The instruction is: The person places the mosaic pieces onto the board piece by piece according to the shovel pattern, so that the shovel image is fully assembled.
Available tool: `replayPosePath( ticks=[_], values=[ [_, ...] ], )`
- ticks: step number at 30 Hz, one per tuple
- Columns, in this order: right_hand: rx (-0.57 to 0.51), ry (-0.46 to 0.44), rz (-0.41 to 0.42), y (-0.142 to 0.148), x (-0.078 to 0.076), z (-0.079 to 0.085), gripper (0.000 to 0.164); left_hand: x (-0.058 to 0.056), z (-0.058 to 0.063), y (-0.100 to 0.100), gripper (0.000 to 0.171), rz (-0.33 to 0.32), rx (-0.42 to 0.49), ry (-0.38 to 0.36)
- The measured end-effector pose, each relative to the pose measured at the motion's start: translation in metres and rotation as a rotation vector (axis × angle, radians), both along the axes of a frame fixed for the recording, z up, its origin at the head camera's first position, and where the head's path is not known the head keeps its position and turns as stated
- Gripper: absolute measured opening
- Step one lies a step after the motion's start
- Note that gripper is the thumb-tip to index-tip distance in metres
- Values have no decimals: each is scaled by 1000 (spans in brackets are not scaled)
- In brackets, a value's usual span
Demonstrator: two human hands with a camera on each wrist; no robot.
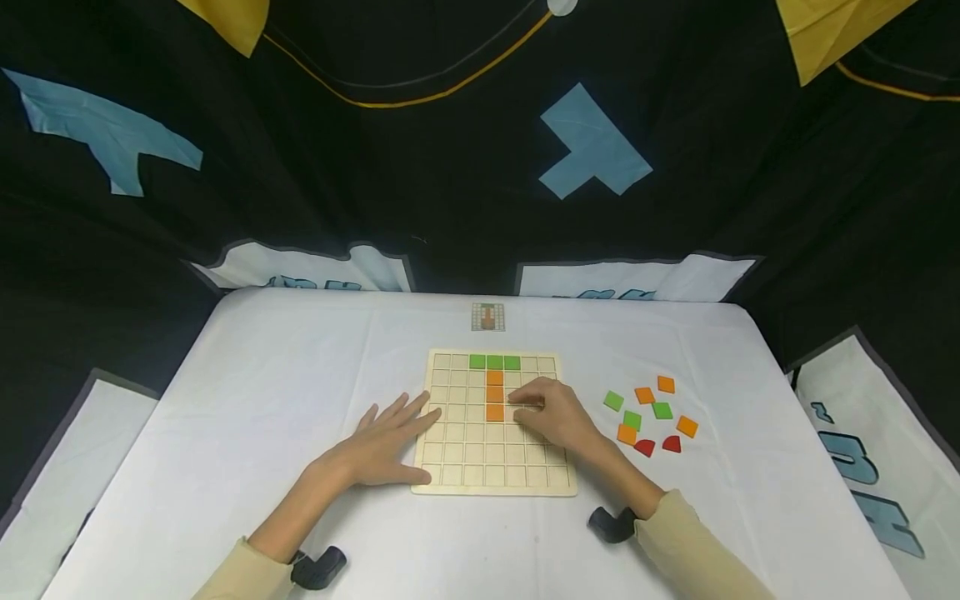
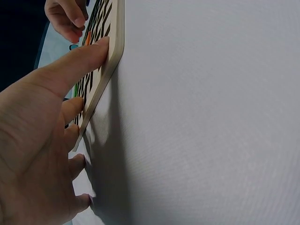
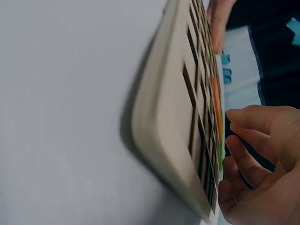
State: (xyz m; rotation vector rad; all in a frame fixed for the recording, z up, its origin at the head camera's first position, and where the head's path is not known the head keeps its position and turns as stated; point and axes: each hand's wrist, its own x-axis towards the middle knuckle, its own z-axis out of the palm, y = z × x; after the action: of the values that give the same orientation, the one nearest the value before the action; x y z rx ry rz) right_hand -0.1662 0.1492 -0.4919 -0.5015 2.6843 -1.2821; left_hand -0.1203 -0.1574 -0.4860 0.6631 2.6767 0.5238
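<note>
Three green squares and three orange squares sat on a gridded wooden board.

The board lay mid-table on a white cloth, the green squares side by side in its far row and the orange ones in a column running nearer from the middle green. The left hand was spread wide – fingers nearly straight, gripping nothing, touching the board's left edge. The right hand was over the board, just right of the orange column, its fingers loosely bent with gaps between them and nothing visible in their hold. Well to the right of the board lay loose green squares, loose orange squares and two red rounded pieces – a scattered group. A small picture card lay just beyond its far edge.
</note>
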Motion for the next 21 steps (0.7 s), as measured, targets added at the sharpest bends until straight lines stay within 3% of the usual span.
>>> replayPosePath(
  ticks=[14,21],
  values=[
    [61,83,-182,65,1,13,27,0,1,0,92,3,10,-1],
    [50,99,-212,99,5,13,28,-1,0,0,92,-1,4,-2]
  ],
)
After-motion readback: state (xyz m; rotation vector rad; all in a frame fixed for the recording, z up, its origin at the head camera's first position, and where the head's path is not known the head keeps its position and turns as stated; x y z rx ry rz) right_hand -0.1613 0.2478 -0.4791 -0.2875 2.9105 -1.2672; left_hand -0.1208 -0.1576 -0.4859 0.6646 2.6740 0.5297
